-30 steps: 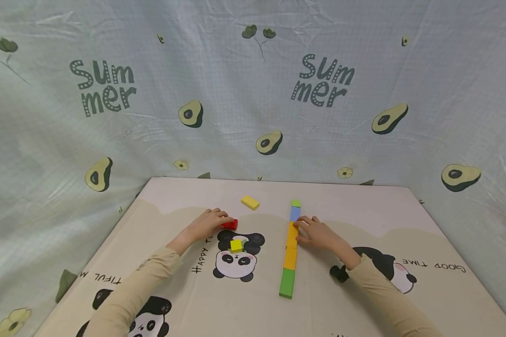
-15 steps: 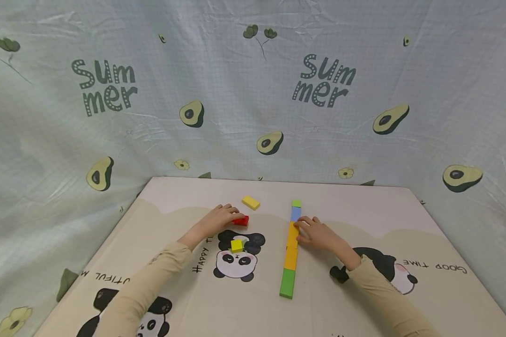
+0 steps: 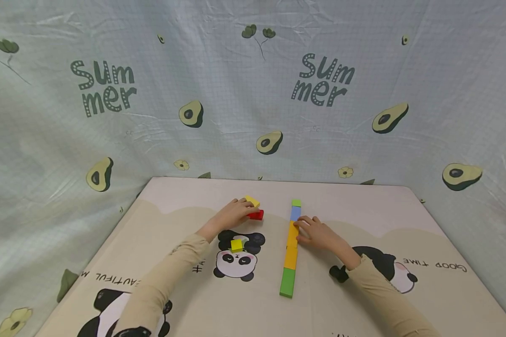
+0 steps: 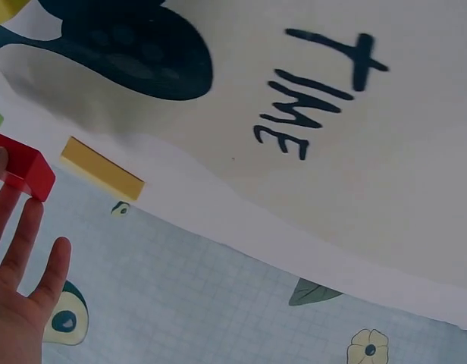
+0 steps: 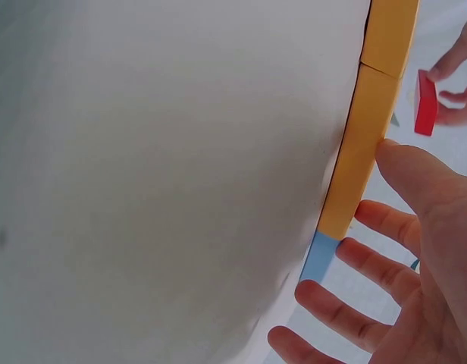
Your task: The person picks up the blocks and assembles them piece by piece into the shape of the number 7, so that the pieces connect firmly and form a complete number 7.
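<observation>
My left hand point(image 3: 233, 214) pinches a red block point(image 3: 256, 215) between thumb and fingers, seen closer in the left wrist view. Just behind it, a yellow block point(image 3: 253, 201) is partly covered by that hand in the head view. A straight row runs away from me: a green block point(image 3: 287, 282), two orange blocks point(image 3: 291, 258), a blue block point(image 3: 295, 213) and a small green block point(image 3: 296, 202). At the row's right side, my right hand point(image 3: 318, 234) rests its thumb and fingertips against the farther orange block point(image 5: 360, 152), fingers loosely spread.
A small yellow cube point(image 3: 236, 245) lies on the printed panda, left of the row. The panda-patterned tablecloth point(image 3: 329, 309) covers the table. Behind its far edge hangs a pale curtain point(image 3: 227, 70) with avocado prints.
My left hand has carried the red block to the right and slightly away, closer to the row and the yellow block. My right hand and the row stay put.
</observation>
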The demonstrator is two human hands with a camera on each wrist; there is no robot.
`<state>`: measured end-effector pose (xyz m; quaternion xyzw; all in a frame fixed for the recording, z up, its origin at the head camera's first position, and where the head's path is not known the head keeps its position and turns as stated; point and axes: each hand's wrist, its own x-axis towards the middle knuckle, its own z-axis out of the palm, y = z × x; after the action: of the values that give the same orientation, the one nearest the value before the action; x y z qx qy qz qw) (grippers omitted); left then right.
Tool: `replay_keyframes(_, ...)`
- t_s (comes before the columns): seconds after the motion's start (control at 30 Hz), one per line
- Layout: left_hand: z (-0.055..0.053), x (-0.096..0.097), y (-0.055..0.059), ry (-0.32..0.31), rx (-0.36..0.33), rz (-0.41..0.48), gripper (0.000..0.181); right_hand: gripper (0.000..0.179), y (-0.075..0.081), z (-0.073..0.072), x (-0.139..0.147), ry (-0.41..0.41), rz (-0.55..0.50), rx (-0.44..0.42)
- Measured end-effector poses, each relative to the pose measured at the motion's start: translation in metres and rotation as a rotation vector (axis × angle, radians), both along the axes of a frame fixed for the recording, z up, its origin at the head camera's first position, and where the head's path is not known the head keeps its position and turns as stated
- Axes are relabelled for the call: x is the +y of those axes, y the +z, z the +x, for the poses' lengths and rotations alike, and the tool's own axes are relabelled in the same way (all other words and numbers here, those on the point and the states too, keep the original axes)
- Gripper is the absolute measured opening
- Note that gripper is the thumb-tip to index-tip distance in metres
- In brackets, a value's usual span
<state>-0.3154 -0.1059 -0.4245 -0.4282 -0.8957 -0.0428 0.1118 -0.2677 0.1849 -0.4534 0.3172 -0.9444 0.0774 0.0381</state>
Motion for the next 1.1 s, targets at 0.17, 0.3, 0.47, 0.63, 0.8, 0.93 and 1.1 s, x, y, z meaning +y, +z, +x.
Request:
replay_keyframes(0.17, -0.007, 0.015, 0.000, -0.025, 0.040, -0.001, 0.031, 0.038, 0.000, 0.000, 0.000, -0.006, -0.001, -0.010)
replay_keyframes(0.3, -0.011, 0.026, 0.001, -0.018, 0.033, -0.001, 0.031, 0.038, 0.000, -0.001, 0.000, -0.022, -0.002, -0.027)
replay_keyframes(0.47, -0.015, 0.039, 0.003, 0.001, 0.016, -0.009, 0.031, 0.039, 0.001, 0.000, 0.000, -0.029, -0.006, -0.043)
replay_keyframes(0.63, -0.021, 0.050, 0.003, 0.018, -0.005, -0.025, 0.031, 0.039, 0.000, 0.000, 0.000, -0.020, -0.011, -0.044)
replay_keyframes(0.8, -0.026, 0.060, 0.001, 0.053, -0.018, -0.033, 0.029, 0.039, 0.001, 0.000, -0.001, -0.018, -0.011, -0.048)
replay_keyframes(0.93, -0.030, 0.068, 0.000, 0.077, -0.003, -0.037, 0.028, 0.039, 0.001, -0.001, 0.000, -0.024, -0.009, -0.048)
replay_keyframes(1.1, -0.035, 0.077, -0.003, 0.117, 0.017, -0.082, 0.029, 0.039, 0.000, -0.001, 0.000, -0.022, -0.016, -0.050)
